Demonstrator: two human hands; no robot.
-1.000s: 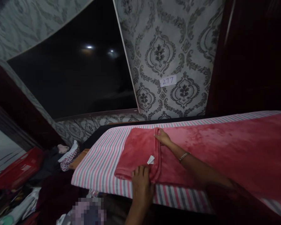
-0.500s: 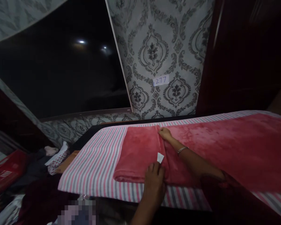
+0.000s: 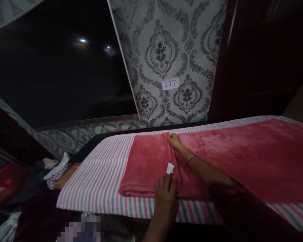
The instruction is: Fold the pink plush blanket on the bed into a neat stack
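A pink fleece blanket (image 3: 242,158) lies spread over a pink, white and grey striped sheet (image 3: 101,178) on a bed. Its left end is folded back over itself, making a flap (image 3: 146,164). My left hand (image 3: 166,195) pinches the near corner of the flap's edge, just below a small white tag (image 3: 170,168). My right hand (image 3: 174,141), with a bangle on the wrist, pinches the far corner of the same edge. Both hands grip the fabric.
A patterned grey wall with a paper label reading 277 (image 3: 170,83) rises behind the bed. A large dark panel (image 3: 58,74) fills the upper left. Clothes and a red box (image 3: 2,186) are heaped at the lower left. Dark wood furniture (image 3: 262,57) stands at the right.
Both hands have drawn the folded edge a little to the right, widening the flap. The view has shifted slightly right.
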